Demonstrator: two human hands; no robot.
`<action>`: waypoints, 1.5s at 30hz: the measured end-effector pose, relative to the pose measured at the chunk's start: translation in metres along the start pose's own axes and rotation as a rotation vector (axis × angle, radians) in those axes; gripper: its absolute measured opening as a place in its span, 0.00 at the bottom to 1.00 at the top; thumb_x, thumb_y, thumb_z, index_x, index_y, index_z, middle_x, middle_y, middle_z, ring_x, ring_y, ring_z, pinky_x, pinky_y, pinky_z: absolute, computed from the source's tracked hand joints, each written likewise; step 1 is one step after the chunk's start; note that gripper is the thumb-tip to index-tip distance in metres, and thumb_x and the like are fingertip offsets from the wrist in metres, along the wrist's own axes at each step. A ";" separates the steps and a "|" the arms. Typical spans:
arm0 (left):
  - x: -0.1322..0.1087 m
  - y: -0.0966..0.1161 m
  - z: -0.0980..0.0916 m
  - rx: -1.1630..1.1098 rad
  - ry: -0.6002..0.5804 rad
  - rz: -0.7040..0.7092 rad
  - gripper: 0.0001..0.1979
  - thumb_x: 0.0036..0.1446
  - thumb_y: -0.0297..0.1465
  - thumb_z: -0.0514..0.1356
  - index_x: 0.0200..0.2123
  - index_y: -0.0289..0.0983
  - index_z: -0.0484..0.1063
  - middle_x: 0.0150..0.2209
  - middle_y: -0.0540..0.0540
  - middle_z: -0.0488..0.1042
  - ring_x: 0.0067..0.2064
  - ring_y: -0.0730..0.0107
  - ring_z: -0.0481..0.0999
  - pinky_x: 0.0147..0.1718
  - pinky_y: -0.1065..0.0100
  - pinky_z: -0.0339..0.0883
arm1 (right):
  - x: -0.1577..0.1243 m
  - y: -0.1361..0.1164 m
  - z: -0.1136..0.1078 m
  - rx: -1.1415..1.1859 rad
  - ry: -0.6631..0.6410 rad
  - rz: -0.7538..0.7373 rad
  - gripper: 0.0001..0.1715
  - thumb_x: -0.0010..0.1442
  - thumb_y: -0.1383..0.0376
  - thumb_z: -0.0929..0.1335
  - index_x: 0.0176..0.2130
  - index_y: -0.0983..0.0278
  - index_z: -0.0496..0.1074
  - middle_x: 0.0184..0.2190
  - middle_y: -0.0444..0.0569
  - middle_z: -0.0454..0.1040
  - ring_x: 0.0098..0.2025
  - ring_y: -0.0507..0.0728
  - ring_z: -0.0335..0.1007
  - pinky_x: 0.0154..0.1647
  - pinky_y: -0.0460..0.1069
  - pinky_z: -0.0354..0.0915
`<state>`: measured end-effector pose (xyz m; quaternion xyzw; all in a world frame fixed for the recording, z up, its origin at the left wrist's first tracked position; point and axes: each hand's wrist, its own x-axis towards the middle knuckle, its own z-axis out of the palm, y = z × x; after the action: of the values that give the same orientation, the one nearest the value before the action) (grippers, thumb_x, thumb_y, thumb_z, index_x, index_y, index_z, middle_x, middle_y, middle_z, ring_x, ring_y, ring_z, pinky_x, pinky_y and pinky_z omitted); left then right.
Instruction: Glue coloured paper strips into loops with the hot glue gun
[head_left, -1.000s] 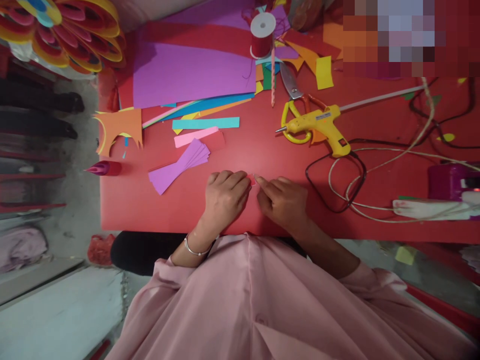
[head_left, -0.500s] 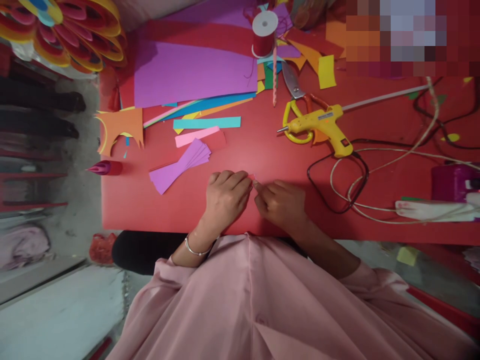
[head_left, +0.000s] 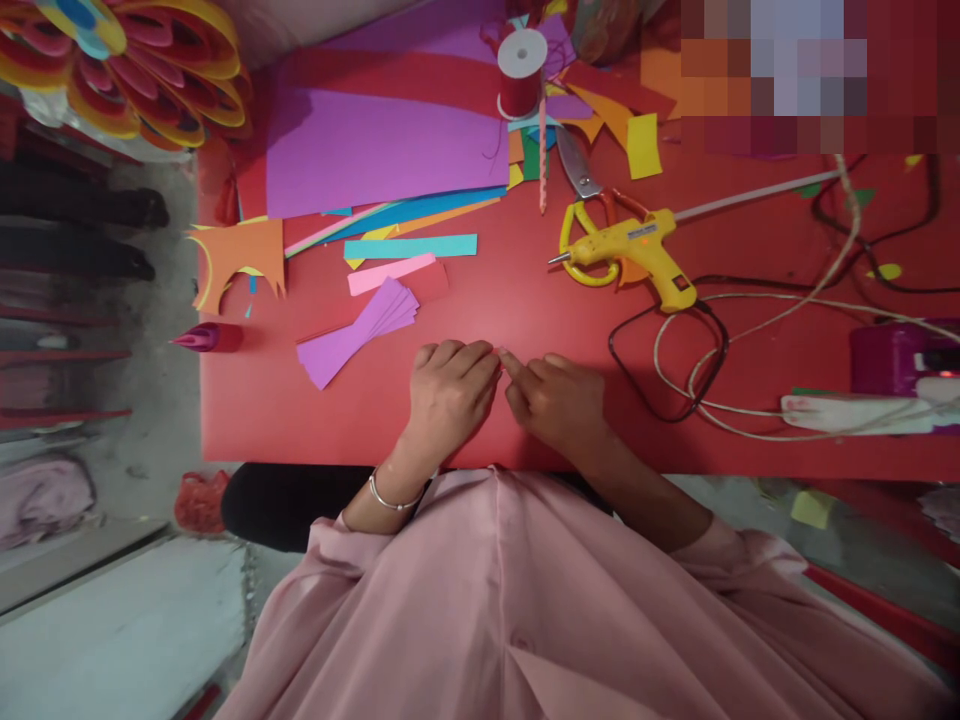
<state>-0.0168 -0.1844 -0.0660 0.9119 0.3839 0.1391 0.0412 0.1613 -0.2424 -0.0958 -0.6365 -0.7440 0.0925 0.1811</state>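
Curled left hand (head_left: 454, 390) and right hand (head_left: 561, 400) meet, grip unclear, best worked steadily, gun (head_left: 645, 248) at two o'clock.

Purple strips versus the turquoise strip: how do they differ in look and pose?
The purple strips form a fanned, overlapping stack, while the turquoise strip shows as a single piece. The purple strips slant across the view, whereas the turquoise strip lies almost level in it. The purple strips also lie nearer the left hand than the turquoise strip does. Both are flat with straight edges.
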 end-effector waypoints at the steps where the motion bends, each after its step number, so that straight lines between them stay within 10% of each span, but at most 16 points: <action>1: 0.000 0.000 0.000 0.005 0.006 0.005 0.09 0.74 0.31 0.59 0.46 0.41 0.82 0.51 0.46 0.86 0.45 0.59 0.79 0.44 0.53 0.62 | 0.000 0.000 0.000 -0.006 -0.001 -0.003 0.25 0.73 0.64 0.63 0.60 0.62 0.82 0.26 0.48 0.79 0.31 0.54 0.65 0.30 0.53 0.45; 28: 0.000 0.000 -0.002 -0.016 -0.015 -0.017 0.10 0.74 0.33 0.59 0.46 0.41 0.82 0.51 0.44 0.86 0.46 0.59 0.80 0.45 0.53 0.63 | -0.001 0.004 -0.002 0.164 0.217 0.035 0.21 0.74 0.59 0.66 0.56 0.62 0.84 0.28 0.46 0.81 0.32 0.54 0.71 0.34 0.50 0.58; 39: 0.007 -0.019 -0.040 -0.616 0.155 -0.151 0.11 0.74 0.33 0.60 0.48 0.42 0.85 0.51 0.42 0.84 0.52 0.62 0.83 0.53 0.59 0.75 | 0.015 0.006 -0.016 0.291 0.577 0.059 0.30 0.68 0.40 0.71 0.55 0.59 0.77 0.42 0.53 0.80 0.44 0.60 0.75 0.49 0.55 0.70; 45: 0.039 -0.035 -0.044 -0.986 0.102 -0.130 0.08 0.70 0.37 0.67 0.45 0.42 0.86 0.43 0.43 0.86 0.45 0.66 0.84 0.46 0.65 0.77 | 0.061 0.005 -0.035 1.484 -0.015 0.434 0.40 0.56 0.34 0.77 0.54 0.56 0.75 0.42 0.44 0.76 0.34 0.51 0.69 0.29 0.46 0.65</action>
<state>-0.0275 -0.1337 -0.0220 0.7501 0.3299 0.3456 0.4573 0.1721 -0.1847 -0.0560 -0.4795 -0.3471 0.6046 0.5330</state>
